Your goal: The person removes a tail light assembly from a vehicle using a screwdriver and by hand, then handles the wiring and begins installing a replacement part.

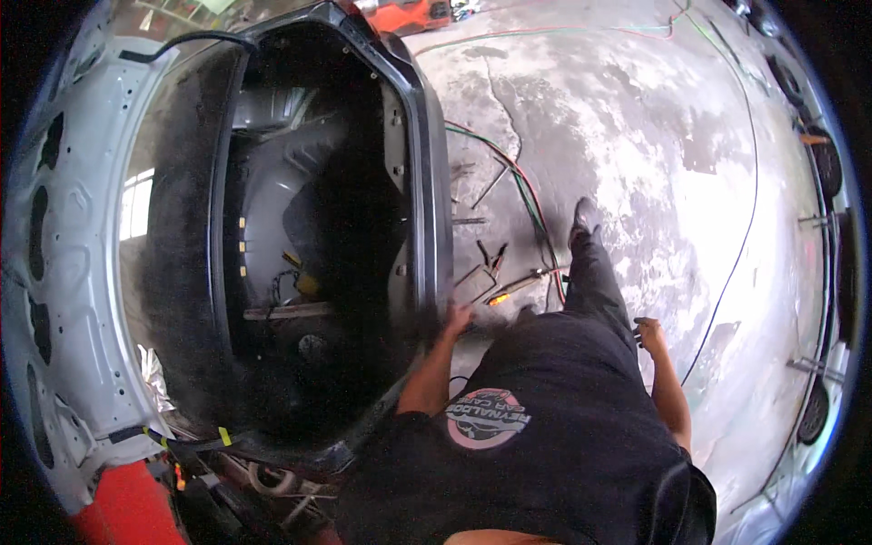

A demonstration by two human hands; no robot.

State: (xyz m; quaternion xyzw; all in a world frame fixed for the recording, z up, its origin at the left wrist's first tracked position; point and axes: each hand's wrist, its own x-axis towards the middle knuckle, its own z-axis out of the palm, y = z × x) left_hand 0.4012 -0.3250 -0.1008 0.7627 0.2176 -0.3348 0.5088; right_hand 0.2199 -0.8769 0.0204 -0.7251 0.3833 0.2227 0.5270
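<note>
We logged a round, lettered emblem (489, 420) on the black shirt (590, 391). The left hand (460, 318) hung beside the car body (431, 200) at left, finger state indiscernible; the right hand (650, 334) hung at right, fingers apart.

The open car trunk (420, 163) spreads to the left of the left fingers (464, 314), its dark, glossy rim bending in an angular outline just beside them; whether they touch it cannot be told. Inside, farther left and ahead of those fingers, bare grey metal with a curved hollow shows amid deep shadow. The trunk lid (84, 259) stands open well apart from them, its pale grey underside pierced by dark cut-outs.
</note>
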